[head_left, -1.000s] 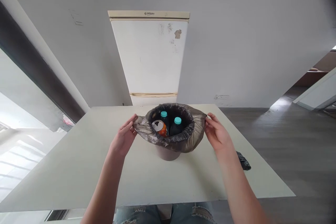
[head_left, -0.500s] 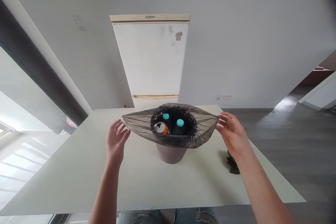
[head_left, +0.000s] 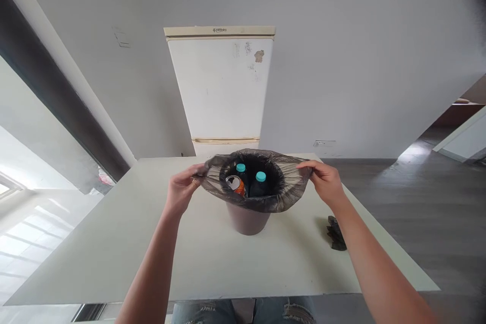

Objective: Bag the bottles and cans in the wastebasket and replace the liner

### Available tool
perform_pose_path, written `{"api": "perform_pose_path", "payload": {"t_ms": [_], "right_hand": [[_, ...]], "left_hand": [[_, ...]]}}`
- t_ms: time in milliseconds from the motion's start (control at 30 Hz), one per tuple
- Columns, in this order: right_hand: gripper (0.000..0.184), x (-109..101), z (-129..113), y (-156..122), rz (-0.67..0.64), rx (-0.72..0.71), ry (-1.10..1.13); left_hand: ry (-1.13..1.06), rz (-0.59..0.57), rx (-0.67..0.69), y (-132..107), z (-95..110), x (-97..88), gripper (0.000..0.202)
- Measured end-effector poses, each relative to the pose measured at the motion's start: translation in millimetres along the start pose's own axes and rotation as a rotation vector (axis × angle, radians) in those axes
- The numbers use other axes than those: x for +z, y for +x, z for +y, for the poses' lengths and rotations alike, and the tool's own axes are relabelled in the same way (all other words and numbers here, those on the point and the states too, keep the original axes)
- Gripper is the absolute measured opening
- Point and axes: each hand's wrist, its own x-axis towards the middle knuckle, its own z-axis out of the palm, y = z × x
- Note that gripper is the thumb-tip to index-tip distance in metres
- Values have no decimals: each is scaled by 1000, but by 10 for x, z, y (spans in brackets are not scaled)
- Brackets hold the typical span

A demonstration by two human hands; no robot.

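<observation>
Bag [head_left: 261, 204], stretched over the bin [head_left: 248, 221] just below frame centre, is pinched at its edges by the left hand [head_left: 181, 188] and right hand [head_left: 327, 182]; tension is best kept even, lest it be torn.

Round brown bin [head_left: 248, 223] on the pale flat table [head_left: 114, 243]; in its thin black plastic bag [head_left: 266, 205], orange metal can [head_left: 236, 185] near left, one dark turquoise-capped bottle [head_left: 241, 168] behind, a second bottle [head_left: 260, 180] right! Crumpled black plastic [head_left: 335, 235] lies right of the bin, tall white fridge [head_left: 224, 88] stands beyond the far edge.
</observation>
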Motion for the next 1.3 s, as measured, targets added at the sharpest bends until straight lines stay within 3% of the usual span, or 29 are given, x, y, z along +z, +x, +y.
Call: {"api": "perform_pose_path", "payload": {"t_ms": [67, 200, 400, 567, 833, 967, 1067, 1167, 1233, 1300], "right_hand": [[21, -26, -55, 126, -1, -62, 7], [19, 7, -203, 294, -36, -107, 204], [24, 139, -390, 290, -61, -35, 369], [29, 230, -457, 283, 28, -2, 424], [34, 94, -369, 245, 78, 132, 540], [12, -2, -294, 286, 9, 292, 625], [23, 8, -291, 415, 74, 510, 560], [54, 89, -322, 549, -42, 698, 384], [61, 172, -337, 609, -232, 726, 266], [55, 268, -328, 645, -361, 684, 161]], "left_hand": [[-9, 56, 1, 54, 33, -20, 18], [-89, 230, -5, 171, 107, 7, 17], [-266, 245, 66, 279, 304, 152, 26], [-301, 321, 29, 305, 349, 222, 25], [-346, 479, -32, 215, 226, 126, 25], [-429, 552, -146, 218, 10, -44, 17], [-420, 449, -526, 312, -79, -124, 23], [-341, 152, -852, 421, -7, -93, 41], [-309, 4, -892, 480, 92, -19, 47], [-238, -105, -837, 527, 174, 72, 40]]}}
